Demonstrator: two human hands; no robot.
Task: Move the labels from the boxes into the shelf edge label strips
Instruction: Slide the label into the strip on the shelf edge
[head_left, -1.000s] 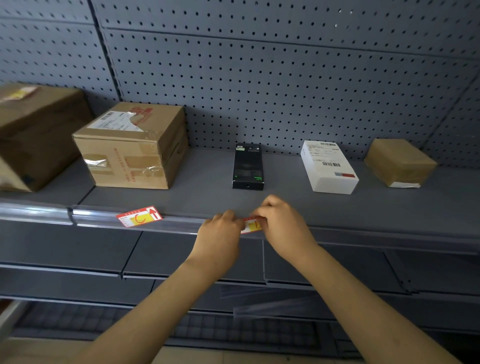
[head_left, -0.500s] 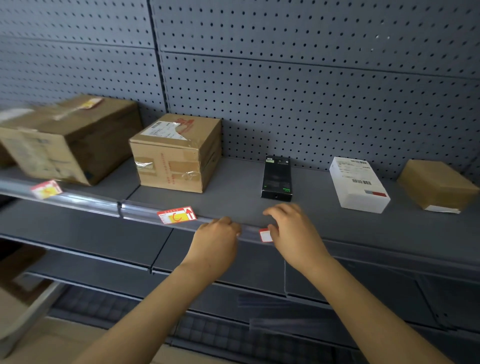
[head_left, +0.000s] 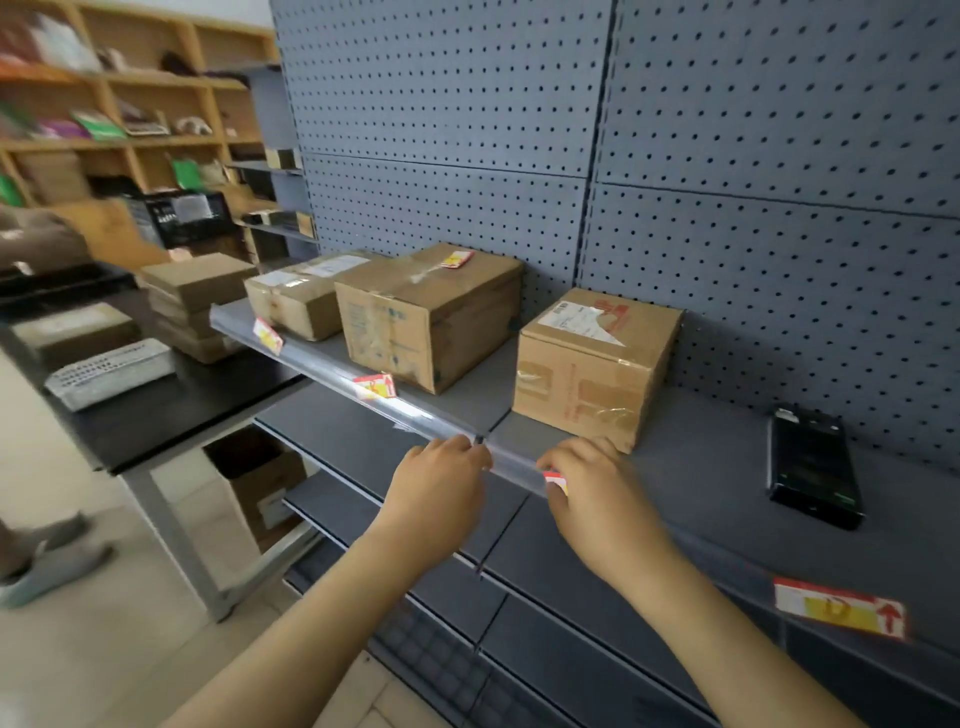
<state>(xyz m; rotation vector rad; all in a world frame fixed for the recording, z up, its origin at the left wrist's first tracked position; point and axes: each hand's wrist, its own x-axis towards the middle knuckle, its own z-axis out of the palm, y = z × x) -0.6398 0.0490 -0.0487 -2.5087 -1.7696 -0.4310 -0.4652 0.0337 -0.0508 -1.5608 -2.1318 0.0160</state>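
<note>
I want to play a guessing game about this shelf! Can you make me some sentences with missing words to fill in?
1. Both hands, the left hand and the right hand, rest on the clear label ____.
2. The small box lying flat on the shelf is coloured ____.
3. A red and yellow label still sits on top of a ____ box.
4. The wall panel behind the boxes is full of small ____.

Missing words: strip; black; cardboard; holes
</note>
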